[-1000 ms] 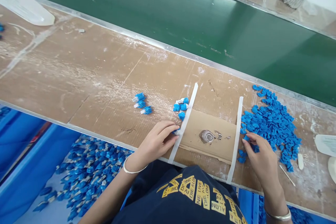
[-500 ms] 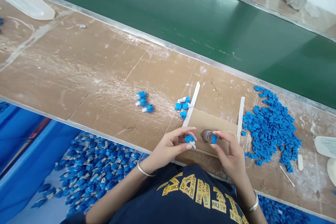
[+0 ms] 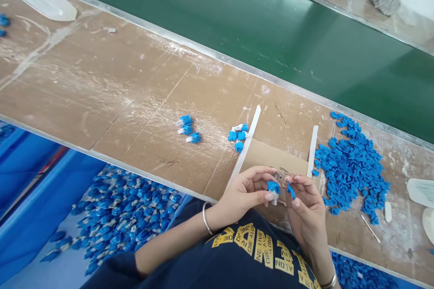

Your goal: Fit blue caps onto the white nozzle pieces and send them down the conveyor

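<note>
A blue plastic piece with a white stem is pinched in my left grip, closed on it between thumb and fingers. My right grip is closed too, its fingertips holding a small flat blue plastic piece tilted just beside the first, not touching it. Both pieces are in the air above a tan cardboard pad, with a small shiny metal object on it, partly hidden by my hands. Two white strips flank the pad. Left of them lies a small cluster of blue parts, and farther left, a second cluster. To the right, a heap of loose blue pieces covers the cardboard-topped bench. Below the bench, more blue-and-white parts are piled; beyond it runs a green belt.
</note>
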Available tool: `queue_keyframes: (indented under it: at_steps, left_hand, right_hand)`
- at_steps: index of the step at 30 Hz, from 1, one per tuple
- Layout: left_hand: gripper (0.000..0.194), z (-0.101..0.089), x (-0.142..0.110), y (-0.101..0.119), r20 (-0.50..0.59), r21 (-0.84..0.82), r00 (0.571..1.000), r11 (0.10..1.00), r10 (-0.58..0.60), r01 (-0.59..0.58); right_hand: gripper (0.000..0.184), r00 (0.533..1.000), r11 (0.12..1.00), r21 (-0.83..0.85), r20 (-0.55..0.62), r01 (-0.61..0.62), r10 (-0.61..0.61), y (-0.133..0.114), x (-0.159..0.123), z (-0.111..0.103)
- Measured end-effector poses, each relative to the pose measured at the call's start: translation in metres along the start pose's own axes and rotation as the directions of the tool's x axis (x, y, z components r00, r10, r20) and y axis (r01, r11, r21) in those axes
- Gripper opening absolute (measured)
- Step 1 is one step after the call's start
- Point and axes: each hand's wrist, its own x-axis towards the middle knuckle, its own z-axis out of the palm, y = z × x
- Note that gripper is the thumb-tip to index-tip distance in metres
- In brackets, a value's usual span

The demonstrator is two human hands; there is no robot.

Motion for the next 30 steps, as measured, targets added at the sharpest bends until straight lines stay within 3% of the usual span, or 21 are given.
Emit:
queue_keyframes:
  at_steps: [6, 13, 15, 18, 20, 23, 25, 27, 29, 30]
  left_hand:
    - [0.044, 0.007, 0.006, -0.008, 0.052, -0.039, 0.998, 0.999, 0.025, -0.023]
    - [0.038, 0.009, 0.006, -0.009, 0.015, -0.064, 0.999, 0.997, 0.033, -0.032]
    - [0.037, 0.009, 0.007, -0.009, -0.011, -0.063, 0.999, 0.997, 0.034, -0.035]
    - [0.036, 0.007, 0.007, -0.009, -0.059, -0.04, 0.997, 0.998, 0.041, -0.043]
    - [0.036, 0.005, 0.005, -0.01, -0.09, -0.013, 0.995, 0.999, 0.045, -0.046]
    - [0.038, 0.002, -0.001, -0.01, -0.111, 0.04, 0.992, 0.998, 0.056, -0.051]
    - [0.033, -0.002, -0.007, -0.006, -0.108, 0.177, 0.985, 0.978, 0.133, -0.113]
    - [0.022, -0.013, -0.012, 0.004, -0.102, 0.455, 0.938, 0.854, 0.332, -0.253]
    - [0.013, -0.032, -0.014, 0.017, -0.069, 0.782, 0.805, 0.533, 0.589, -0.323]
    - [0.011, -0.045, -0.013, 0.025, -0.028, 0.904, 0.72, 0.325, 0.694, -0.279]
  right_hand:
    - [0.03, 1.0, 1.0, 0.022, -0.021, 0.003, -0.002, 0.002, -0.006, 0.001]
    - [0.02, 0.986, 0.965, -0.21, 0.075, 0.159, -0.147, 0.01, -0.011, -0.004]
    - [0.024, 0.96, 0.887, -0.367, 0.121, 0.279, -0.252, 0.01, -0.012, -0.006]
    - [0.037, 0.866, 0.664, -0.556, 0.304, 0.5, -0.397, 0.008, -0.014, -0.006]
    - [0.043, 0.818, 0.552, -0.604, 0.414, 0.576, -0.4, 0.006, -0.016, -0.005]
    - [0.048, 0.794, 0.502, -0.617, 0.518, 0.605, -0.32, 0.001, -0.014, -0.006]
    - [0.047, 0.773, 0.438, -0.639, 0.563, 0.632, -0.294, -0.003, -0.008, -0.015]
    - [0.04, 0.791, 0.291, -0.747, 0.489, 0.598, -0.368, -0.009, 0.002, -0.033]
    - [0.027, 0.821, 0.14, -0.899, 0.302, 0.414, -0.485, -0.012, 0.013, -0.057]
    - [0.023, 0.839, 0.094, -0.948, 0.22, 0.304, -0.497, -0.012, 0.019, -0.069]
